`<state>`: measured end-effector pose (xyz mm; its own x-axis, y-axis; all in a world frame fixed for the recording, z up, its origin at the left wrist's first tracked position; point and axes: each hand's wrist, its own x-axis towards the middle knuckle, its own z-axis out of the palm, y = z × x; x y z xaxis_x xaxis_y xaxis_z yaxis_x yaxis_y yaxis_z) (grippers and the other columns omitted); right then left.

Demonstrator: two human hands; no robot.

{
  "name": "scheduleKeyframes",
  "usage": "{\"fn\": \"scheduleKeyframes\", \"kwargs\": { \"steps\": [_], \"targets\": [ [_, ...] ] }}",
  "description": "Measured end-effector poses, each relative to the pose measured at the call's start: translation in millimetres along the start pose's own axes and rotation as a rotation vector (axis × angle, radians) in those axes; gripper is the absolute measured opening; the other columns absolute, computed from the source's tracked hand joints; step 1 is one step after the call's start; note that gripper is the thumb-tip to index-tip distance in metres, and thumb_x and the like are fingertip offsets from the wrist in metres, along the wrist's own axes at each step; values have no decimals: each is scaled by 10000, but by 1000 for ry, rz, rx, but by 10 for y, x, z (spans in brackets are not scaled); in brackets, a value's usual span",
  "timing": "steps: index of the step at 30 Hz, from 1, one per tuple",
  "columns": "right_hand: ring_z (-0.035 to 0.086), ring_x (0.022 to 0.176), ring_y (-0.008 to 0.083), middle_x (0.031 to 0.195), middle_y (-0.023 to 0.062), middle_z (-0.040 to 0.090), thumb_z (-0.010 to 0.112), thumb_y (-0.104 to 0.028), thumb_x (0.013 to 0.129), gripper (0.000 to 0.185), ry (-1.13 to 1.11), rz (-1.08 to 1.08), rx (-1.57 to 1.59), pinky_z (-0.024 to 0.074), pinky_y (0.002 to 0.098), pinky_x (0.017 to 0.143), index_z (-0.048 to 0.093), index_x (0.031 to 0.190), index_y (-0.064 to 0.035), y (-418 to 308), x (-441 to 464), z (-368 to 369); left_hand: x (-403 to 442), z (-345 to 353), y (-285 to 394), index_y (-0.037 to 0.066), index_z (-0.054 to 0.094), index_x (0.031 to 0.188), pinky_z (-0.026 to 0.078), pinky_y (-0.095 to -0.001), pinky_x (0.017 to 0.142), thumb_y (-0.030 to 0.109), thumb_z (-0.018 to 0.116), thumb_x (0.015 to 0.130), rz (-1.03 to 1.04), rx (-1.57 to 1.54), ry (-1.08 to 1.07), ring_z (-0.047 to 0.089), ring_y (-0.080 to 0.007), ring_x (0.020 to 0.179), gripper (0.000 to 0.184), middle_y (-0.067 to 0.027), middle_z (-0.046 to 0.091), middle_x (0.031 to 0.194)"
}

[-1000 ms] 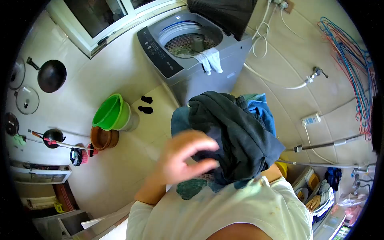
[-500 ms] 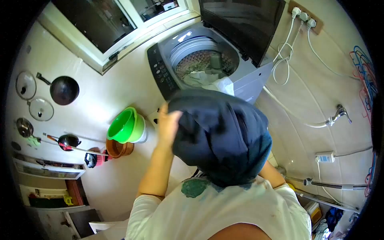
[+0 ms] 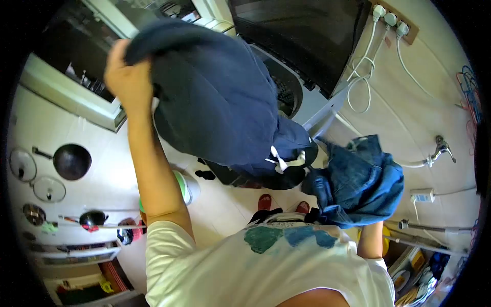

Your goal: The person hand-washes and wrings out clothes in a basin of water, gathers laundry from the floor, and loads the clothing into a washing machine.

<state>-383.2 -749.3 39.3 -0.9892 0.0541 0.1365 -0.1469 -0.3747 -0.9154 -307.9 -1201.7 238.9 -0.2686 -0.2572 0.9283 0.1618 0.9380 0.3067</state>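
Note:
My left hand (image 3: 130,77) is raised at the upper left, its fingers closed on the edge of a dark navy garment (image 3: 220,102). The garment hangs spread out in front of me, with white drawstring ends (image 3: 284,159) at its lower right. It covers much of the washing machine (image 3: 319,107), whose drum shows only in part behind it. A bundle of blue denim (image 3: 358,179) rests over my right forearm (image 3: 371,240) at the right. My right hand is hidden under the cloth.
The raised dark lid (image 3: 302,41) stands behind the machine. A tap (image 3: 441,148) and plugs (image 3: 390,19) are on the right wall. Pans (image 3: 72,161) hang at the left. A pale bucket (image 3: 190,188) stands on the floor, and red shoes (image 3: 264,202) show below me.
My left hand has risen to the upper left, pulling the dark garment out of the bundle and spreading it. The denim now shows separately at the right.

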Motion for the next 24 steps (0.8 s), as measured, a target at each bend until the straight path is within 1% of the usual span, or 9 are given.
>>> {"fn": "scheduleKeyframes", "kwargs": {
  "steps": [1,2,7,12,20,21,22,23,24],
  "targets": [
    [497,919,323,1036,159,483,458,-483,775,516,41,-31,-26,392,443,752,453,1064,-56,-26,-54,14,163,-37,1,20,611,876,448,-258,695,6,628,658,105,126,116,577,-153,739,219,-45,617,812],
    [497,915,323,1031,159,484,458,-480,775,510,80,-66,-54,392,441,749,454,1059,-56,-44,-103,24,346,-133,-227,32,615,900,447,-252,665,54,630,676,-50,0,174,577,-159,693,225,-57,630,788],
    [499,896,322,1005,160,485,459,-462,774,483,240,-186,-173,392,434,737,459,1036,-57,-76,-404,196,611,543,-736,25,614,914,452,-279,650,157,594,728,230,81,4,597,-181,680,229,-102,640,770],
    [501,877,321,980,161,487,460,-445,774,455,379,-305,-256,392,427,725,464,1013,-57,-135,-733,379,313,849,-809,-7,595,931,442,-264,731,80,586,729,-3,-303,53,586,-164,771,220,-82,636,841],
    [504,847,320,940,163,489,462,-417,774,412,508,-446,-386,391,415,705,472,976,-58,-280,-972,594,32,1020,-1493,-22,557,1043,422,-260,802,69,566,780,-198,-262,-75,553,-159,882,278,-74,607,937],
    [504,843,320,935,164,490,462,-414,774,407,517,-462,-399,391,413,702,473,972,-58,-286,-990,639,-58,984,-1285,-8,544,1089,447,-288,798,81,593,770,-140,-191,-151,597,-200,868,335,-126,629,945],
    [505,840,319,930,164,490,462,-410,774,402,521,-471,-414,391,412,700,474,967,-58,-285,-1001,662,-161,982,-1244,10,497,1164,442,-288,810,95,614,773,-291,-174,-380,590,-214,894,417,-130,617,965],
    [505,836,319,925,164,490,462,-407,774,396,528,-480,-422,391,411,697,475,962,-59,-287,-1010,697,-295,935,-1153,35,450,1222,427,-319,859,164,672,748,-423,-423,-651,566,-235,967,540,-141,598,1015],
    [505,832,319,920,164,491,462,-404,774,391,533,-491,-431,391,409,695,476,958,-59,-284,-1013,724,-454,877,-1022,52,430,1242,394,-352,923,243,726,703,-291,-304,-735,522,-247,1057,644,-157,552,1116]
  ]
}}
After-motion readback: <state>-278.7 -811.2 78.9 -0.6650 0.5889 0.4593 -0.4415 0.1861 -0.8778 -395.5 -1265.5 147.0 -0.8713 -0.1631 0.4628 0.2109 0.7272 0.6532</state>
